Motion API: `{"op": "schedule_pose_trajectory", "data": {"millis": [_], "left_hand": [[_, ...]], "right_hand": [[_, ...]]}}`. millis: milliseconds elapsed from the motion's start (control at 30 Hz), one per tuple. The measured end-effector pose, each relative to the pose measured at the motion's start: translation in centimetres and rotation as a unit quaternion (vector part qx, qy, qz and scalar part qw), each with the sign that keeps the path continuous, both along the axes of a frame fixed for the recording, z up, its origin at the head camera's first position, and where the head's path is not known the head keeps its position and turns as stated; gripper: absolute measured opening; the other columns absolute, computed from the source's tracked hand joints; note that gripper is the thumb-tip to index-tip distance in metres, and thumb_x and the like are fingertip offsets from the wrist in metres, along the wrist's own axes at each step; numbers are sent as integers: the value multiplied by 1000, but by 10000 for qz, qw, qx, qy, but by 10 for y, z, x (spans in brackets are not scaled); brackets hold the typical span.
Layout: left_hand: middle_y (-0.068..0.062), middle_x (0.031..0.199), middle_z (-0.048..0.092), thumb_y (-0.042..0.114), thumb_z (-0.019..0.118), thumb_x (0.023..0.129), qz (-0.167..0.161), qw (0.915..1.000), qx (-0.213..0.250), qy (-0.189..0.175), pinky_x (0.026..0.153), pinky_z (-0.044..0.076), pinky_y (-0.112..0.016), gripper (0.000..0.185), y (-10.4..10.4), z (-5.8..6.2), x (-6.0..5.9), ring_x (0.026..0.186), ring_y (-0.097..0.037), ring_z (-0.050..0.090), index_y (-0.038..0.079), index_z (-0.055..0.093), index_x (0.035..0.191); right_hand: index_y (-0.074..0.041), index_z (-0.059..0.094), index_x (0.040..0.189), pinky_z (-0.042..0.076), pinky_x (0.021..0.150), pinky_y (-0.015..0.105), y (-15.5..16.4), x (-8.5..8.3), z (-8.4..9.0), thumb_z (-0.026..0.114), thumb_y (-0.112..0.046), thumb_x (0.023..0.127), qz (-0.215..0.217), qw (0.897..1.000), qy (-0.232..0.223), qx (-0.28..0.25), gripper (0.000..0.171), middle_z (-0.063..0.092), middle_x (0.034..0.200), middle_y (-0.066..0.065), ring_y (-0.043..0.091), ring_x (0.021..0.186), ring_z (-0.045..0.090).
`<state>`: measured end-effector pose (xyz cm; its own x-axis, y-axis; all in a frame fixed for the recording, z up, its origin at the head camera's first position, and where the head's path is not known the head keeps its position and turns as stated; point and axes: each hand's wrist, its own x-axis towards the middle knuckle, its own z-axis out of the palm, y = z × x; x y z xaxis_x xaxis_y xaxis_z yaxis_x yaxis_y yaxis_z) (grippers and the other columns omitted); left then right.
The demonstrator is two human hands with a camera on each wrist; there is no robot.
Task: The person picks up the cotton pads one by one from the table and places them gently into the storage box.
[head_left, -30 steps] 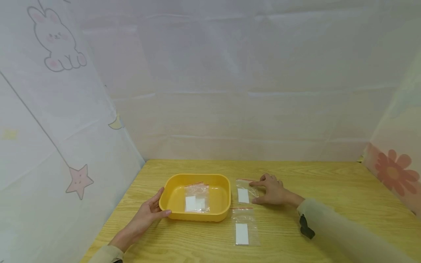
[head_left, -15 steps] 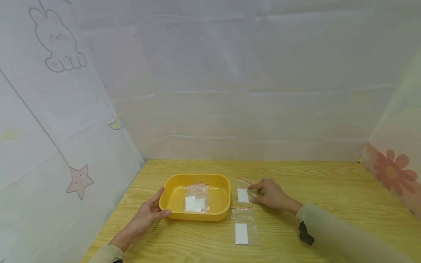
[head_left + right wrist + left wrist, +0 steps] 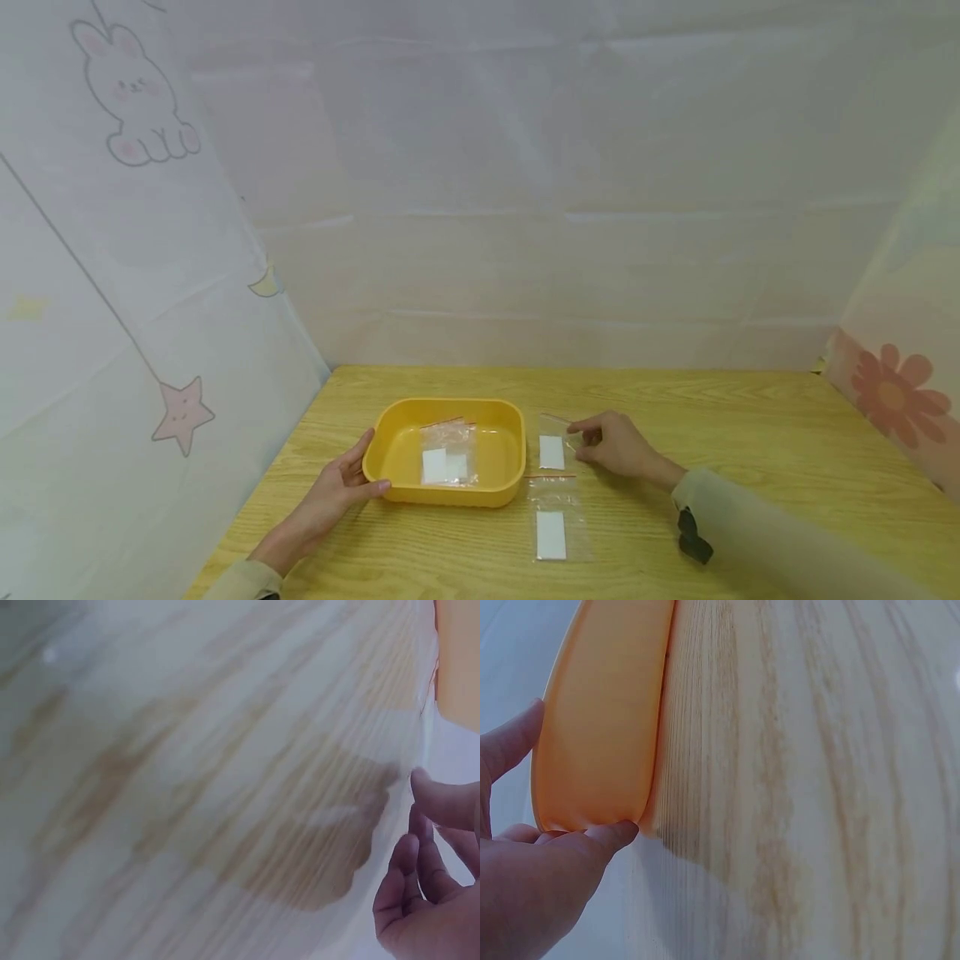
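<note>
On the bench [image 3: 705,404], the left hand [image 3: 330,493] grips a tray [image 3: 450,496] while the right hand [image 3: 621,447] pinches the far bag [image 3: 553,443], seemingly a pickup needing a gentle lift.

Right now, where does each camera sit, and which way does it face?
Head: worn on the head, facing forward and down at the yellow tray and clear bags; left hand, right hand and sleeves show.
Left wrist: on that wrist, facing the tray and table; the left hand shows.
Right wrist: on that wrist, facing mostly the table; the right hand shows.
Shared: head and left wrist views both show the left hand holding the tray.
</note>
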<state>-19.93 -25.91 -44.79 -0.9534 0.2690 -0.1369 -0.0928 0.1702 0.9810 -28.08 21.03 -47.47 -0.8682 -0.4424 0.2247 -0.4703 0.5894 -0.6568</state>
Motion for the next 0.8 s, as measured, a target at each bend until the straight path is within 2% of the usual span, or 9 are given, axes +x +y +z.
{"op": "schedule_pose_trajectory", "data": {"millis": [100, 200, 300, 400, 500, 633, 800], "left_hand": [[-18, 175, 0, 11, 70, 104, -1, 10000, 11, -8, 110, 48, -37, 94, 0, 0, 0, 153, -43, 28, 11, 3, 170], [-19, 174, 1, 12, 70, 104, 8, 10000, -3, -8, 110, 48, -38, 94, 0, 0, 0, 153, -43, 28, 11, 4, 170], [-18, 174, 2, 12, 71, 103, 51, 10000, -47, 11, 110, 48, -38, 95, 0, 0, 0, 153, -43, 29, 11, 5, 170], [-18, 174, 3, 12, 72, 103, 67, 10000, -59, 20, 111, 47, -39, 95, 0, -1, 0, 153, -43, 29, 11, 5, 170], [-18, 174, 4, 12, 71, 103, 64, 10000, -49, 20, 111, 47, -39, 95, 0, 0, 0, 153, -43, 29, 11, 5, 170], [-18, 174, 4, 12, 71, 103, 48, 10000, -31, 12, 111, 48, -39, 95, 0, 0, 1, 153, -43, 29, 11, 4, 170], [-18, 174, 3, 12, 71, 103, 48, 10000, -43, 9, 111, 47, -40, 95, 0, 0, 2, 153, -43, 29, 10, 4, 170]], "right_hand": [[8, 77, 114, 51, 66, 29, -1, 0, 1, 82, 1, 86, -51, 9999, 16, -113, 29, 69, 84, 1, 11, 74, 58], [7, 78, 112, 51, 67, 28, -3, 0, 4, 81, 3, 86, -213, 9993, -177, -252, 26, 69, 85, 2, 13, 77, 59], [5, 78, 113, 52, 66, 28, -5, 0, 9, 79, 4, 87, -400, 9964, -534, -520, 26, 70, 87, 3, 16, 79, 60], [7, 76, 119, 55, 65, 29, -5, 2, 14, 76, 6, 90, -501, 9890, -986, -983, 29, 72, 91, 8, 18, 81, 63], [11, 68, 131, 61, 69, 35, -5, 4, 20, 72, 7, 93, -462, 9759, -1471, -1546, 38, 74, 102, 18, 23, 83, 68], [13, 54, 146, 63, 77, 42, -5, 7, 25, 64, 8, 96, -297, 9510, -2160, -2194, 52, 69, 123, 29, 24, 85, 69], [12, 39, 156, 59, 79, 36, -3, 7, 31, 55, 10, 97, 47, 9187, -2847, -2737, 61, 51, 146, 38, 17, 87, 63]]}}
